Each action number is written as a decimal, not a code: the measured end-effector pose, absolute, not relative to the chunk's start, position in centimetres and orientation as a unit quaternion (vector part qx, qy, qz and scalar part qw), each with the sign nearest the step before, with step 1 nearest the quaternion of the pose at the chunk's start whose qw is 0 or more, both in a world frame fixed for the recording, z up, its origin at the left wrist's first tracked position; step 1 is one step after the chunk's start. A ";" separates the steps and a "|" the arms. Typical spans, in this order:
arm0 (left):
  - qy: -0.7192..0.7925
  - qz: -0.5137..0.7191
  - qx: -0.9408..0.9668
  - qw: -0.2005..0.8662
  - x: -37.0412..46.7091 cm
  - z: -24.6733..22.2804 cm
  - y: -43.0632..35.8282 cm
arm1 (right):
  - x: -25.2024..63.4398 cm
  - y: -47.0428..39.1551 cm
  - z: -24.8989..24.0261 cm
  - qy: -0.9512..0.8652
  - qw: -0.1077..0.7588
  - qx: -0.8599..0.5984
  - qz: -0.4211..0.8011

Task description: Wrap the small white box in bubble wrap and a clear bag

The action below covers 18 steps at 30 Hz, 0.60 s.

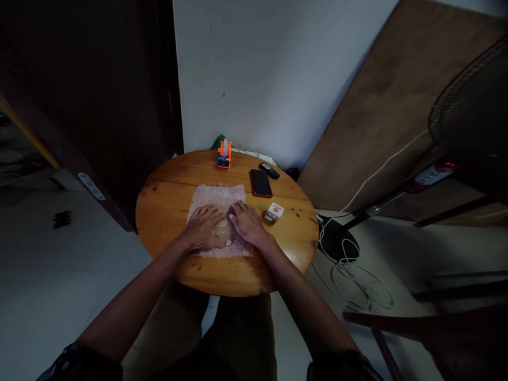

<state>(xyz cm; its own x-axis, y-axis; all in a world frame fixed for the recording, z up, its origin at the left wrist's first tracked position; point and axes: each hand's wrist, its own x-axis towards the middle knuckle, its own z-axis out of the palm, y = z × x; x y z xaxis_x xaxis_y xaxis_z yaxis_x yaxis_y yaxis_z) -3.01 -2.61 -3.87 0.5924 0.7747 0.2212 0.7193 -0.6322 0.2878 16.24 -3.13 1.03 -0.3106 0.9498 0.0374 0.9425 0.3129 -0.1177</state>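
On the round wooden worktop (230, 275) lies a bubble-wrap sheet (216, 196), probably light, soft and easily popped, best taken by its edges, the left hand (202, 231) and right hand (248, 225) spread open on it, gripping nothing.

sleeves (81, 364): dark, pale-spotted | legwear (248, 323): dark, brownish

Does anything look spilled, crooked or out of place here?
Nothing looks spilled or damaged on the round wooden table. On the floor to its right, a thin pale cable lies in loose, untidy loops. A small dark object on the floor at left seems stray, too dim to identify.
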 end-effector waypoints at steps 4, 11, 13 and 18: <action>0.421 0.158 0.889 0.084 -3.2 -3.7 -2.7 | 16.5 -3.4 -0.5 -0.800 0.085 -0.593 0.013; 0.432 0.176 0.880 0.093 -3.2 -3.5 -2.8 | 16.4 -3.5 -0.9 -0.793 0.096 -0.602 0.002; 0.428 0.170 0.884 0.079 -3.3 -3.3 -2.9 | 16.4 -3.5 -0.9 -0.792 0.096 -0.603 -0.001; 0.433 0.126 0.891 0.056 -3.4 -2.5 -3.7 | 16.3 -3.7 -0.8 -0.792 0.097 -0.602 -0.006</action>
